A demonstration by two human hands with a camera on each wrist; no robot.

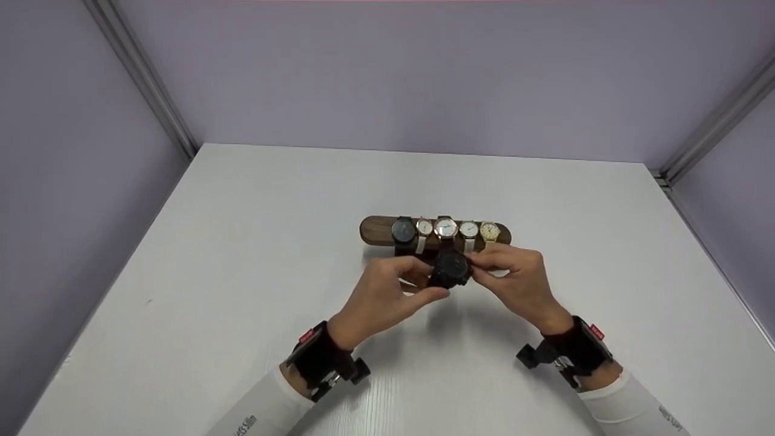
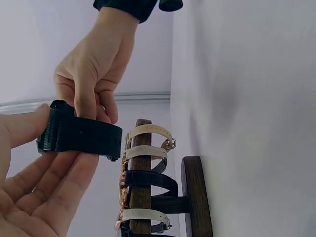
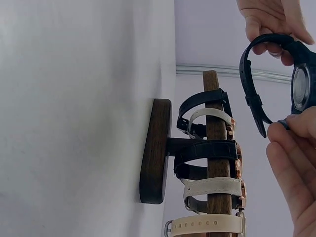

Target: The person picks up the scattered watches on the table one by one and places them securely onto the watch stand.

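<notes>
Two hands: the left hand [image 1: 378,297] and the right hand [image 1: 517,281] both pinch one black watch [image 1: 449,269], held up between them.
Strap: its loose end [image 3: 256,106] hangs open under the fingers.
Behind the grip: a wooden stand [image 1: 378,230] with five watches, very near.
Risk: the watch might slip and fall, or bump the stand.

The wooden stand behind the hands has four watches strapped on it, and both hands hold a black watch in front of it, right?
Not quite: the wooden stand carries five watches, not four, as the head view shows. The left hand and right hand do hold a black watch in front of it.
</notes>
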